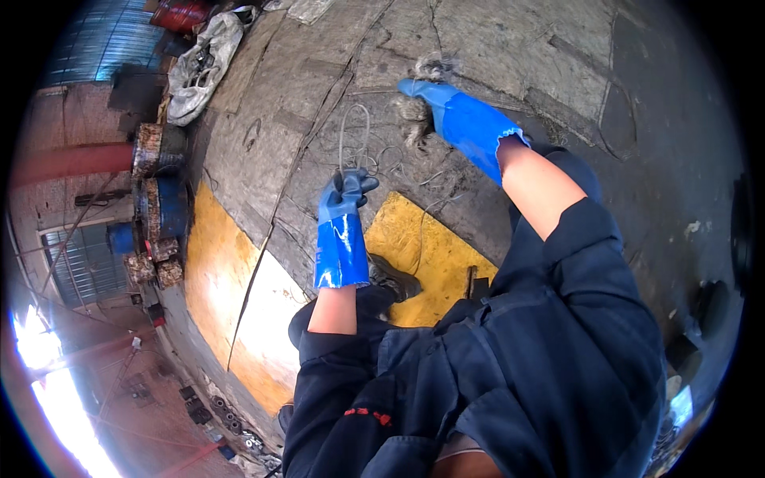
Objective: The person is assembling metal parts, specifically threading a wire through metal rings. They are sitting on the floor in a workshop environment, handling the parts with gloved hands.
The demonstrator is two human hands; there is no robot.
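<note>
Both my hands wear long blue rubber gloves. My left hand (345, 190) is closed around a thin loop of wire (343, 127), which stands up beyond the fingers. Farther off and to the right, my right hand (426, 91) grips a grey, frayed tangle (414, 121) that looks like fine wire or fibre. Part of the tangle sticks out past the glove, and the palm side of that hand is hidden. Several loose curled strands (389, 159) lie on the floor between my hands.
Worn grey sheets (510, 48) cover the floor, with yellow boards (418, 239) near my shoe (394, 279). Along the left stand drums (163, 209) and a white sack (209, 64). A dark cable (255, 275) crosses the left board.
</note>
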